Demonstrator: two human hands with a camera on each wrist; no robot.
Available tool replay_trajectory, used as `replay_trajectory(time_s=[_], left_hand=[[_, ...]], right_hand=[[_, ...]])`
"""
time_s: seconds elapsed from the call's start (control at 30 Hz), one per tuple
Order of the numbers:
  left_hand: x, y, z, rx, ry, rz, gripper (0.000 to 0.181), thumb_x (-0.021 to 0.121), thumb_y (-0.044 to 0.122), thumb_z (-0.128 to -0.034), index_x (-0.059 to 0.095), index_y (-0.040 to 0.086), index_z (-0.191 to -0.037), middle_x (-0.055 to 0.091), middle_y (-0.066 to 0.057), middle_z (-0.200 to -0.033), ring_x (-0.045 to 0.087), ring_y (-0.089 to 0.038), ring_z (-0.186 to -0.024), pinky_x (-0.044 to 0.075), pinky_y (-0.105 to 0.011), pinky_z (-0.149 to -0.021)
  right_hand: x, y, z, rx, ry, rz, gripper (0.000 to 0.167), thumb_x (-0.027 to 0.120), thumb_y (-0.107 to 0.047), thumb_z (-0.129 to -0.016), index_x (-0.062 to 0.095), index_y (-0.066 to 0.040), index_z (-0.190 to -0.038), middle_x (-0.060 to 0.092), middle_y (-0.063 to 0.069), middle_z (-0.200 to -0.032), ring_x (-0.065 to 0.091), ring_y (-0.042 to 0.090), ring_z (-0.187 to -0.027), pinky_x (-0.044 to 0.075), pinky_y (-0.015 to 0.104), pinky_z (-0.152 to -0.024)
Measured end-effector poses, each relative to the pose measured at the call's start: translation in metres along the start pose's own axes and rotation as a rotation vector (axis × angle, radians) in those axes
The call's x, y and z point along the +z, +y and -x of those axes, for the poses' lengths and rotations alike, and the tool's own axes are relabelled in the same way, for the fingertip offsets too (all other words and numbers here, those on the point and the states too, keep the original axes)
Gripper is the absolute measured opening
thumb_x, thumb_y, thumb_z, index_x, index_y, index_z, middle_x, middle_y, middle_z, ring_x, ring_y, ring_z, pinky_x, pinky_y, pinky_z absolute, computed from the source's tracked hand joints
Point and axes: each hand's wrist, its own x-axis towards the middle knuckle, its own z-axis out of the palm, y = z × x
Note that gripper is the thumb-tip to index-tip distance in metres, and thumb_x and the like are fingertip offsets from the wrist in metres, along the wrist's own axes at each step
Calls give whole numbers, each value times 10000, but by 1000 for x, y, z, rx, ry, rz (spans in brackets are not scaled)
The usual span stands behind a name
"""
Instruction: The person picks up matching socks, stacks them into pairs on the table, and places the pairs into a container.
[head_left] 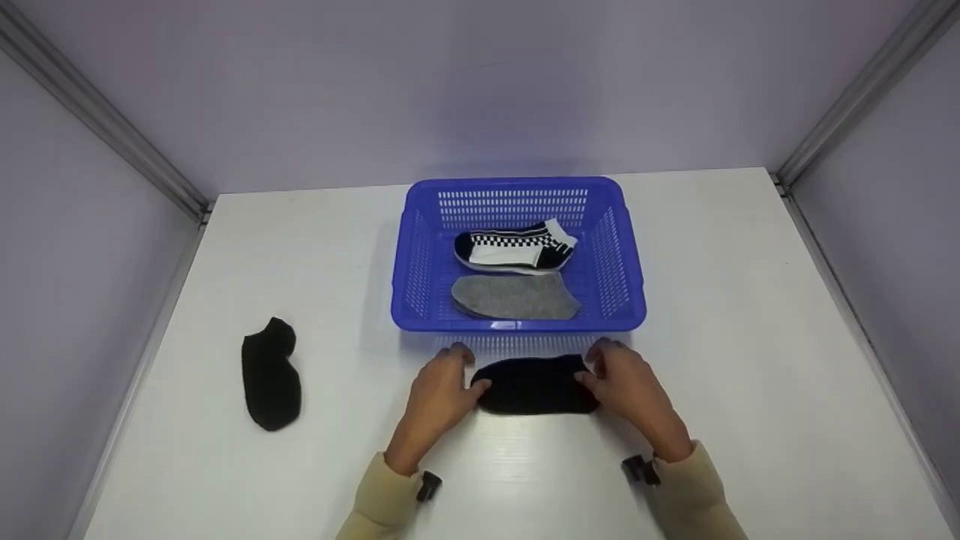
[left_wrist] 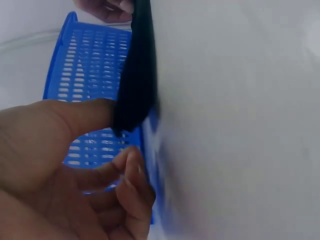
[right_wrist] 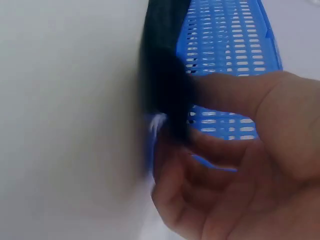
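Observation:
A black ankle sock [head_left: 531, 385] lies flat on the table, just in front of the blue basket, its toe to the left. At the toe end is my left hand [head_left: 441, 390]; its thumb [left_wrist: 92, 117] touches the sock, while the other fingers are bent and apart from it. My right hand [head_left: 630, 382] pinches the cuff and heel end between thumb and fingers, where the fabric [right_wrist: 167, 90] looks blurred. Farther left on the table lies a second black sock [head_left: 271, 375], away from both hands.
Behind the hands stands the blue plastic basket [head_left: 517, 325] with slotted walls. Inside it are a black-and-white checkered sock pair [head_left: 502, 255] and grey socks [head_left: 514, 296]. Pale walls [head_left: 480, 90] enclose the white table [head_left: 720, 300] at the back and sides.

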Motion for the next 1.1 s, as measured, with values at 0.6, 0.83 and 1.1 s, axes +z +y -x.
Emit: replay_trajectory(time_s=[0.6, 0.83, 1.1], left_hand=[[9, 11, -4, 184, -194, -85, 530, 855, 154, -879, 619, -22, -1320, 573, -177, -1236, 598, -302, -1161, 544, -467, -1021], [8, 15, 1, 186, -225, -156, 524, 843, 200, -890, 635, 38, -1343, 571, -139, -1214, 539, -309, -1126, 550, -459, -984], [-3, 9, 1, 279, -171, -166, 464, 815, 210, -916, 657, 41, -1319, 605, -125, -1182, 558, -275, -1091, 548, -430, -961]], right_hand=[[15, -15, 3, -247, -88, 159, 470, 884, -115, -829, 662, 22, -1220, 655, 157, -1201, 595, 323, -1140, 527, 510, -1004], [14, -17, 6, -221, -119, 180, 504, 879, -116, -839, 650, 38, -1260, 637, 170, -1240, 594, 314, -1163, 527, 501, -1018], [14, -32, 3, -265, -102, 196, 398, 834, -160, -897, 676, 24, -1212, 659, 126, -1109, 610, 237, -1004, 551, 456, -900]])
